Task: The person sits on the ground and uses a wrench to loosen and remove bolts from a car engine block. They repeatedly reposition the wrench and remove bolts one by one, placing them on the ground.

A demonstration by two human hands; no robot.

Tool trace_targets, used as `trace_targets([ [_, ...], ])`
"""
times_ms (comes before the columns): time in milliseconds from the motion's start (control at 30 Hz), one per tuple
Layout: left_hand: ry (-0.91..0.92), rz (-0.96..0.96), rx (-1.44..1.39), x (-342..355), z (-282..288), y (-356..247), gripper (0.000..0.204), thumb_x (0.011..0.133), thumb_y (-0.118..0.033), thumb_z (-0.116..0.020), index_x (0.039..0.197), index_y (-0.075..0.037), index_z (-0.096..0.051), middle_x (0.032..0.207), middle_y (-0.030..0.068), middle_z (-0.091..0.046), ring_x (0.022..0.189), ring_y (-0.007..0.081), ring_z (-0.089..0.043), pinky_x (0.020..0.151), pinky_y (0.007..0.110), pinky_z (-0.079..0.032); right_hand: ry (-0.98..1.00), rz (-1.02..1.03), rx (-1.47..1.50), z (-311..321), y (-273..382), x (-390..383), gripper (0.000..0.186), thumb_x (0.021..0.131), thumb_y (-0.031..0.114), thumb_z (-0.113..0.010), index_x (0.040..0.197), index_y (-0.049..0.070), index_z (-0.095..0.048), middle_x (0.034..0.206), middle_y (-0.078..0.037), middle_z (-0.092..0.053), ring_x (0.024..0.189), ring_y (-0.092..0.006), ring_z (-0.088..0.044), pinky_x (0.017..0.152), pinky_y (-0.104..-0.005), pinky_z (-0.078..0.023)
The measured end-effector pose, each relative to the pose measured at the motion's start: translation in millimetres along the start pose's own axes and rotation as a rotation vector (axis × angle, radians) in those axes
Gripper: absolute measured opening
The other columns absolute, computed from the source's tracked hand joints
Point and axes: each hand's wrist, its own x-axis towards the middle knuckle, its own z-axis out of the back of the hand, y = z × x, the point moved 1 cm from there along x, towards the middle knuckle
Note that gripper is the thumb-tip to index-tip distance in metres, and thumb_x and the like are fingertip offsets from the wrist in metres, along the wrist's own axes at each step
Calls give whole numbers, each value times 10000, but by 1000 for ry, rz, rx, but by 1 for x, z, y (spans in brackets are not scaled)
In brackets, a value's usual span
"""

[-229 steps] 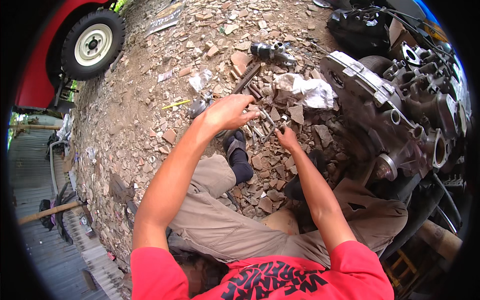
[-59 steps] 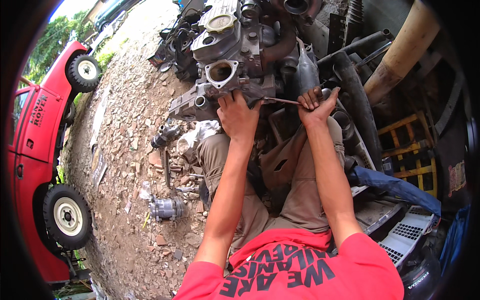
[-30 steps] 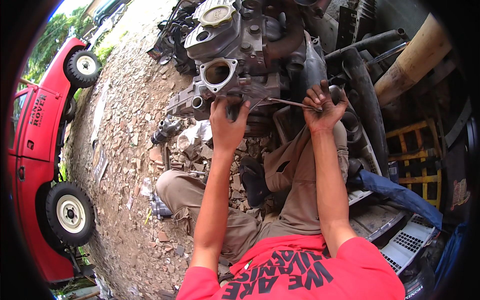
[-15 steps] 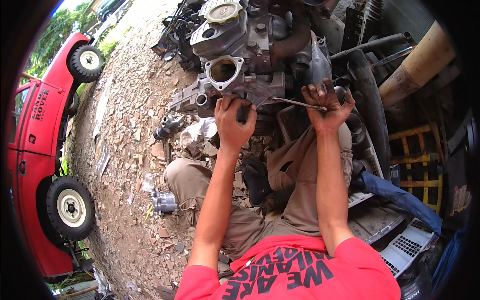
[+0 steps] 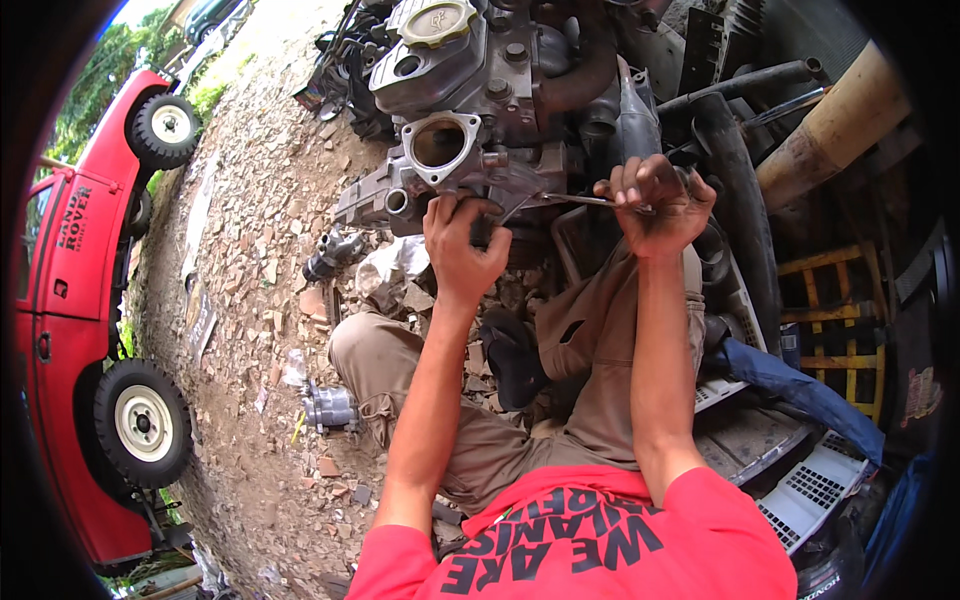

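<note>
An engine stands in front of me, with a pale filler cap on top and an open three-bolt flange facing me. Beneath that flange, my left hand is closed, its fingers curled at a dark round part on the engine's lower side, partly hidden by the hand. To the right, my right hand has its fingers bent around one end of a slim metal wrench. The wrench's other end reaches the engine's lower front; its exact seat there is hard to make out.
A grey metal part and a dark fitting lie on the stony ground at left. Pipes, a bamboo pole and a yellow crate crowd the right. A red vehicle stands far left.
My right hand's fingers have gone from spread, with the wrench lying across the palm, to curled around its end. The left hand has stayed at the same place on the engine.
</note>
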Motion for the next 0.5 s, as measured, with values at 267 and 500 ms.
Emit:
trace_targets([
  [267, -47, -19, 1, -4, -6, 3, 118, 638, -72, -640, 756, -62, -646, 867, 85, -578, 866, 303, -546, 786, 390, -429, -434, 3, -360, -22, -1, 17, 673, 960, 559, -316, 858, -32, -621, 692, -133, -590, 679, -249, -561, 727, -366, -457],
  [500, -72, -22, 6, -3, -6, 1, 87, 661, -64, -647, 748, -66, -649, 851, 72, -582, 858, 296, -551, 776, 388, -434, -451, 35, -457, -7, -14, -6, 619, 990, 491, -329, 869, -41, -622, 701, -133, -596, 723, -257, -581, 758, -369, -456],
])
